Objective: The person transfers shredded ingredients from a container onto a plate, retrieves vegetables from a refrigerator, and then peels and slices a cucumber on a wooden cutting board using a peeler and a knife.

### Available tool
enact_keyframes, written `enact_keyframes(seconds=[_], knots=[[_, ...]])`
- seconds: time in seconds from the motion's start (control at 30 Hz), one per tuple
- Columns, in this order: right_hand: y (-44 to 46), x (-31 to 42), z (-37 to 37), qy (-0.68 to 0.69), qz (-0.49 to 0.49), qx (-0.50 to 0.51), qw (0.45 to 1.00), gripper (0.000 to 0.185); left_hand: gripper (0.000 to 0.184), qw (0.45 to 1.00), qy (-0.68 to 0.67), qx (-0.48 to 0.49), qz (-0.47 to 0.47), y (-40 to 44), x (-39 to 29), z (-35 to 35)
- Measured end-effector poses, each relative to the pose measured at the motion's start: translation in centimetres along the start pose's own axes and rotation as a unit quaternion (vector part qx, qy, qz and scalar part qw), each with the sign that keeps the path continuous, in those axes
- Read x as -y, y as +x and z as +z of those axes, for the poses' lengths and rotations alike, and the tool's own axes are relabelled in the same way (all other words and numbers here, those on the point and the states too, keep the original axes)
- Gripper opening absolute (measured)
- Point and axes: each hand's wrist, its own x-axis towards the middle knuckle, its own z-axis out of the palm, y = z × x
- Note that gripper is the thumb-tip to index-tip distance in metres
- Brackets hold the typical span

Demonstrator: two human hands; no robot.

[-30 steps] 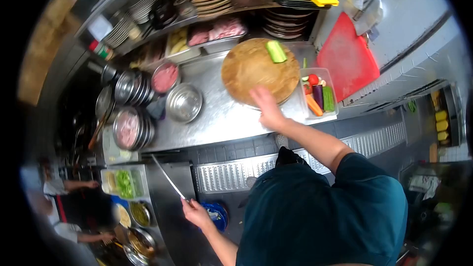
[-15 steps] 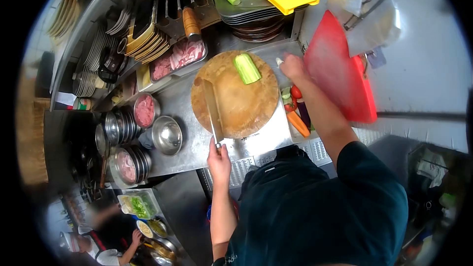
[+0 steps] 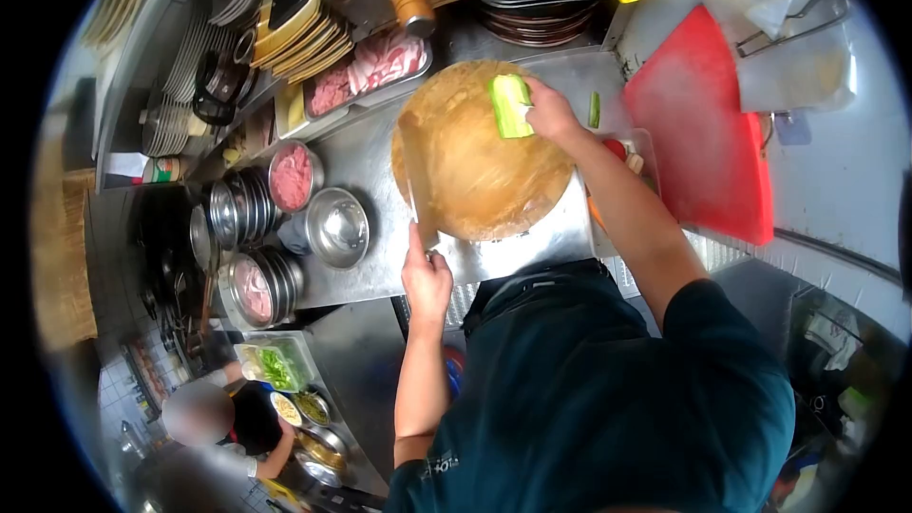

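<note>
My left hand [image 3: 427, 280] is closed around the handle of a cleaver [image 3: 415, 166], whose broad blade rests over the left side of a round wooden chopping board [image 3: 465, 176]. A peeled pale green piece of cucumber [image 3: 510, 106] lies near the board's far right edge. My right hand [image 3: 553, 112] grips its right side, the fingertips partly hidden behind it. Right of the board, a narrow dark green strip [image 3: 594, 109] lies on the steel counter [image 3: 366, 138].
A vegetable container [image 3: 649, 147] is partly under my right forearm. A red cutting board [image 3: 703, 133] leans at the right. Metal bowls [image 3: 337, 228] and a tray of sliced meat [image 3: 385, 62] stand left. A co-worker [image 3: 256, 427] stands at lower left.
My right hand has moved left from the counter beside the board onto the cucumber piece. The green strip now shows where that hand was. The view has shifted; my left hand still holds the cleaver.
</note>
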Motion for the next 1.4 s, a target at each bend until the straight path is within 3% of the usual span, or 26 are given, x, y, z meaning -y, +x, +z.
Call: enact_keyframes(seconds=[0.07, 0.17, 0.23, 0.37, 0.5, 0.57, 0.67, 0.77, 0.9, 1.07, 1.17, 1.4], knots=[[-2.0, -0.5, 0.7, -0.012, 0.005, -0.022, 1.000, 0.062, 0.064, 0.997, 0.032, -0.064, 0.032, 0.7, 1.5, -1.1], [-6.5, 1.0, 1.4, 0.068, 0.088, -0.055, 0.992, 0.062, 0.050, 0.988, 0.135, -0.067, 0.017, 3.9, 4.0, -2.3], [-9.3, 2.7, 2.4, 0.047, 0.086, -0.073, 0.993, 0.067, 0.044, 0.986, 0.145, -0.069, 0.039, 6.7, 6.7, -1.2], [-12.7, 3.8, 5.9, -0.011, 0.088, -0.103, 0.991, 0.072, 0.042, 0.992, 0.067, 0.084, 0.070, 7.2, 7.0, -1.9], [-14.7, 6.5, 7.4, 0.046, 0.105, -0.102, 0.988, 0.066, 0.054, 0.982, -0.024, -0.017, 0.189, 3.5, 6.5, -5.9], [-15.4, 7.1, 7.8, 0.087, 0.102, -0.114, 0.984, 0.060, 0.073, 0.973, -0.010, 0.029, 0.228, 3.2, 5.3, -7.3], [-16.1, 5.3, 7.9, 0.091, 0.031, -0.096, 0.991, 0.050, 0.088, 0.955, 0.100, 0.138, 0.244, 3.6, 5.1, -5.9], [-16.7, 4.9, 7.1, 0.018, -0.065, -0.092, 0.993, 0.043, 0.089, 0.937, 0.180, 0.201, 0.220, 4.2, 3.8, -5.3], [-16.6, 4.8, 6.1, -0.048, -0.149, -0.064, 0.986, 0.042, 0.090, 0.945, 0.167, 0.191, 0.205, 3.6, 1.2, -7.7], [-15.7, 3.5, 5.7, -0.122, -0.243, -0.053, 0.961, 0.048, 0.092, 0.940, 0.196, 0.165, 0.224, 3.2, 2.6, -4.8], [-14.4, 3.9, 4.4, -0.175, -0.360, -0.067, 0.914, 0.047, 0.092, 0.935, 0.200, 0.163, 0.244, 3.0, 1.6, -4.6], [-10.6, 4.1, 3.4, -0.187, -0.431, 0.074, 0.879, 0.035, 0.088, 0.898, 0.268, 0.146, 0.318, 2.6, -0.6, -2.9]])
